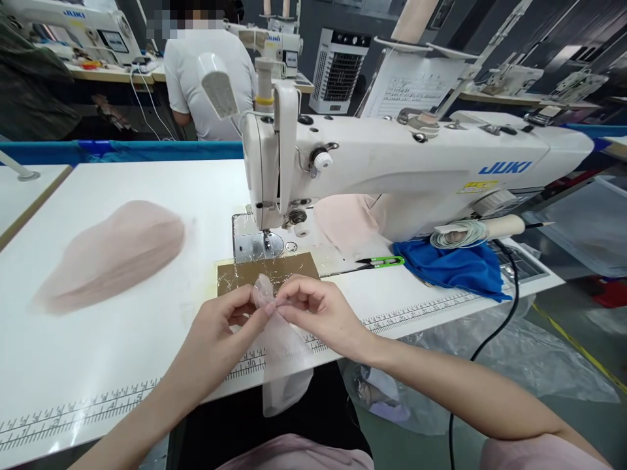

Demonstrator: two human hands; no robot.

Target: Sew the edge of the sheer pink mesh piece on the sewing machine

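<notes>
Both my hands meet over the front edge of the sewing table, just before the brown plate. Between thumb and fingers, my left hand pinches a strip of sheer whitish fabric. My right hand pinches the same fabric close beside the left fingertips. The fabric's lower end hangs past the table edge toward my lap. Beyond the hands stands the white sewing machine, its presser foot above the metal needle plate. Nothing lies under the foot that I can make out.
Sheer pinkish fabric lies on the left of the table; a pale pink piece is under the machine arm. Green thread snips, blue cloth and a coiled cord are right. A person sits ahead.
</notes>
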